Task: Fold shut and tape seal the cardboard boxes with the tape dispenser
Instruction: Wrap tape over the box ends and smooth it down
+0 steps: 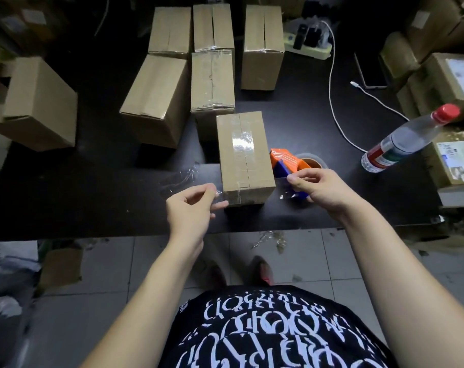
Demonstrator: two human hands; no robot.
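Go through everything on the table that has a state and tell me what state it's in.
Near box: closed, top seam taped.
Back boxes: closed, taped.
Left box: one end looks open.
Dispenser: lying on the table beside the near box.
Bottle: standing, cap on.
Left hand: seems to pinch clear tape.
Right hand: thumb and finger pinched, likely on tape too.
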